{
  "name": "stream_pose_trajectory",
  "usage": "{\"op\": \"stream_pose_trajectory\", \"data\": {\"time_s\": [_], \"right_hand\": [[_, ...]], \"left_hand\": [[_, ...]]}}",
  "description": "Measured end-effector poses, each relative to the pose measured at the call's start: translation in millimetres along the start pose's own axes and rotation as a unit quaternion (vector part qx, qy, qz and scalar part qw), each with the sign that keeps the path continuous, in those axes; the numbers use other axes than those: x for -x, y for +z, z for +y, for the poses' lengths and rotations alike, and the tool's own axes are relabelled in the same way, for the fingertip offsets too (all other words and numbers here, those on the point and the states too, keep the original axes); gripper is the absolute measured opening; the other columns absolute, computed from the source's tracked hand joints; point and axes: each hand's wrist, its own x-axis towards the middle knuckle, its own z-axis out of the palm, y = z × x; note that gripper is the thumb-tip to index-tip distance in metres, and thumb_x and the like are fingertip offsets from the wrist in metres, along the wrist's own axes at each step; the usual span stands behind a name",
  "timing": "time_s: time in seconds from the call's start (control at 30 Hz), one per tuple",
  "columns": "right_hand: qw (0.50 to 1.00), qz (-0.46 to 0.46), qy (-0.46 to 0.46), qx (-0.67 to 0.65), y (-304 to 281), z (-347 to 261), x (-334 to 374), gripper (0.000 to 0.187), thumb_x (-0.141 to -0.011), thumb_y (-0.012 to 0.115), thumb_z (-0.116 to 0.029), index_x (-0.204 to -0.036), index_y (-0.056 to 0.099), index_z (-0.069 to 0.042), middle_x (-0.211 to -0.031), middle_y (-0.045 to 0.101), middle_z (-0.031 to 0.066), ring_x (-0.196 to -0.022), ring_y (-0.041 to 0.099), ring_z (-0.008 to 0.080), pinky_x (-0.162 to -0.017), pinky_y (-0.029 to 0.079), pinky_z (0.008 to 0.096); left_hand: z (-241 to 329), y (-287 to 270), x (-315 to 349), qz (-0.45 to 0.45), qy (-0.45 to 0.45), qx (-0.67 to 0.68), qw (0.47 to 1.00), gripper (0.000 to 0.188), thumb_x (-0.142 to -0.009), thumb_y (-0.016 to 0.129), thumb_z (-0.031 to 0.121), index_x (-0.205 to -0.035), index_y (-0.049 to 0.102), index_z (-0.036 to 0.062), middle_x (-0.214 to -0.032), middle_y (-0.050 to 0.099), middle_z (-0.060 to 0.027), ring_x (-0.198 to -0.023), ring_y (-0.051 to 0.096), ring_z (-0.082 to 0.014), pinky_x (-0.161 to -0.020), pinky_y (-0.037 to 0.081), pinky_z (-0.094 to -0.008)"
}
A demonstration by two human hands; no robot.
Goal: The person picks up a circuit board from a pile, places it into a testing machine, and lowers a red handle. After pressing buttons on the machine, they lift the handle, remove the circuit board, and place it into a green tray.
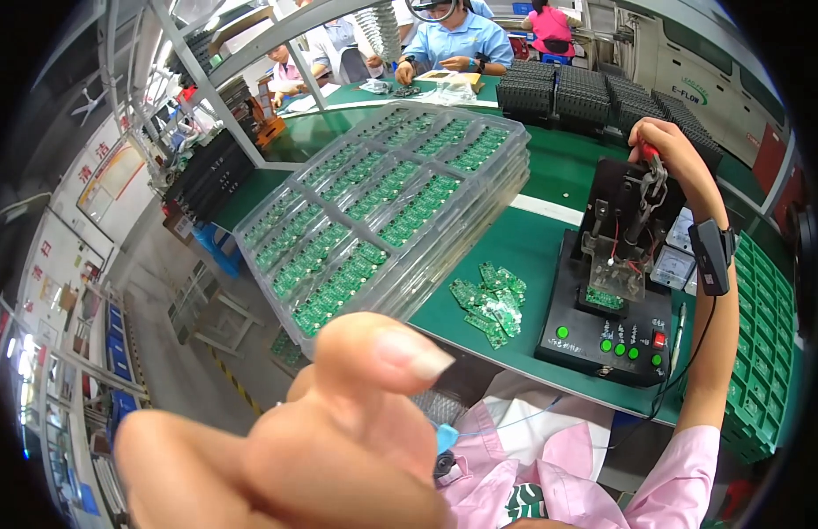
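Note:
My right hand (666,145) is closed round the red handle (648,153) of a toggle clamp on a black test fixture (572,331). A clear plate (617,269) hangs under the clamp, just above a small green circuit board (605,298); contact between them is unclear. My left hand (338,423) is raised very near the camera, fingers curled, with nothing seen in it; it hides part of the lower view. Loose green circuit boards (493,304) lie in a pile left of the fixture. Beyond my left hand, stacked clear plastic trays (479,207) hold rows of green boards.
Small panel meters (673,264) and a pen (680,328) are right of the fixture. A green crate (761,353) stands at the right edge. Black racks (594,93) line the bench's far side. A co-worker in blue (462,44) sits across. A cabled black device (712,257) is on my right forearm.

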Motion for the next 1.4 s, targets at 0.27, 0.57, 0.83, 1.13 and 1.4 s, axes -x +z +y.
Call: {"op": "stream_pose_trajectory", "data": {"time_s": [0.27,0.57,0.83,1.13,1.4], "right_hand": [[1.000,0.024,-0.002,0.004,-4.6,8.2,0.0,0.027,-0.090,0.045,-0.025,-0.083,0.060,-0.003,-0.071,0.061,0.0040,-0.068,0.054,0.0102,-0.068,0.041,0.0237],[1.000,0.016,0.004,0.007,0.8,4.9,-0.5,0.028,-0.090,0.045,-0.026,-0.084,0.060,-0.003,-0.071,0.061,0.0039,-0.069,0.055,0.0098,-0.069,0.041,0.0236],[0.999,0.018,-0.020,0.022,7.5,11.4,-5.2,0.028,-0.090,0.045,-0.026,-0.084,0.060,-0.004,-0.070,0.061,0.0032,-0.068,0.054,0.0091,-0.067,0.041,0.0230],[0.999,0.026,-0.026,0.017,2.9,7.8,-2.7,0.028,-0.091,0.046,-0.028,-0.084,0.061,-0.004,-0.070,0.061,0.0032,-0.068,0.054,0.0086,-0.068,0.041,0.0231],[0.998,0.030,-0.040,0.029,-2.3,16.6,-3.8,0.029,-0.091,0.046,-0.029,-0.085,0.060,-0.005,-0.069,0.061,0.0027,-0.067,0.054,0.0075,-0.067,0.041,0.0234]], "left_hand": [[-20.2,3.8,-1.9,-0.002,-0.003,-0.015,1.000,0.042,-0.074,0.070,-0.002,-0.100,0.045,0.0186,-0.096,0.043,0.0018,-0.088,0.051,-0.0200,-0.112,0.018,-0.0635],[-40.3,-2.1,-8.5,0.007,-0.006,-0.009,1.000,0.041,-0.074,0.070,-0.002,-0.100,0.045,0.0183,-0.096,0.043,0.0016,-0.088,0.051,-0.0197,-0.111,0.019,-0.0626],[-50.3,13.5,13.2,-0.004,0.028,-0.021,0.999,0.041,-0.074,0.069,-0.002,-0.100,0.045,0.0181,-0.096,0.044,0.0014,-0.088,0.051,-0.0195,-0.111,0.020,-0.0618],[-54.1,15.0,20.7,0.005,0.047,-0.036,0.998,0.041,-0.074,0.069,-0.002,-0.100,0.045,0.0178,-0.096,0.044,0.0012,-0.088,0.051,-0.0192,-0.110,0.022,-0.0609],[-57.1,14.4,20.0,0.012,0.046,-0.040,0.998,0.040,-0.074,0.069,-0.002,-0.100,0.045,0.0176,-0.097,0.044,0.0010,-0.088,0.051,-0.0190,-0.110,0.023,-0.0601]]}}
